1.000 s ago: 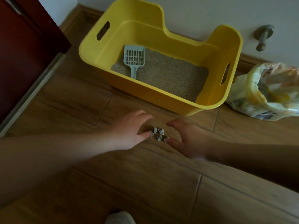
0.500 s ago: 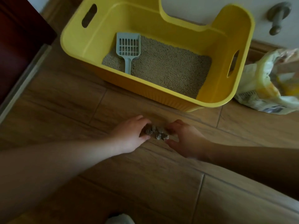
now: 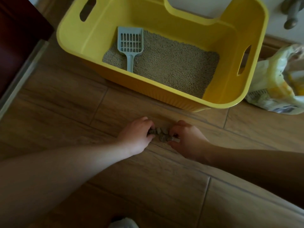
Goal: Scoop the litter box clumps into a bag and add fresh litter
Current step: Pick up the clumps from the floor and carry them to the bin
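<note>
Clumps [image 3: 162, 134], small grey-brown, number blurred, pinched in left hand [image 3: 136, 137] and right hand [image 3: 187, 140]; one scoop [image 3: 131, 45], one litter box [image 3: 230, 55]

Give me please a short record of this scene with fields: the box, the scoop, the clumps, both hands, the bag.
litter box: yellow, on the wooden floor, holds litter
scoop: grey-blue, lying on the litter, in the box's left part
clumps: small pile on the floor, in front of the box
left hand: fingers curled round the pile's left side
right hand: fingers curled round the pile's right side
bag: on the floor, right of the box
</note>
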Demonstrator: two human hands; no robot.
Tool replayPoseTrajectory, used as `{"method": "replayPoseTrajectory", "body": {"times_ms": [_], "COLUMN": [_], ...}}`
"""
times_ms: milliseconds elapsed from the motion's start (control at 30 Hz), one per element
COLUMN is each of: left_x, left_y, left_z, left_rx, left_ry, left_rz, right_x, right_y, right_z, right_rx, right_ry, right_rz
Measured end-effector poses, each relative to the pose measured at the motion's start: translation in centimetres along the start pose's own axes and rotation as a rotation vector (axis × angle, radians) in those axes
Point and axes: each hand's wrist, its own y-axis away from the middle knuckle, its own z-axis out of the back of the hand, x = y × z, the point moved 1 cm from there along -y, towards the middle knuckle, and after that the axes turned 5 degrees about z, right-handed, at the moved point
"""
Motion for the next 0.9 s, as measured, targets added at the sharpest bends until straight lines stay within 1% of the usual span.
{"method": "replayPoseTrajectory", "body": {"times_ms": [300,467,667,900], "left_x": [0.5,0.2,-0.5,-0.2], "left_y": [0.7,0.5,-0.2,-0.6], "left_z": [0.4,0.6,0.7,0.3], "left_rx": [-0.004,0.021,0.003,0.052], "left_ry": [0.087,0.130,0.091,0.108], "left_rz": [0.011,0.014,-0.005,-0.022], "right_x": [0.3,0.8,1.1,1.3], "right_y": [0.4,0.7,0.1,-0.1], "right_z": [0.1,0.1,-0.3,-1.1], "right_rx": [-0.031,-0.054,-0.047,-0.030], "right_ry": [-0.075,-0.127,-0.105,-0.082], "right_rz": [0.002,0.071,0.055,0.038]}}
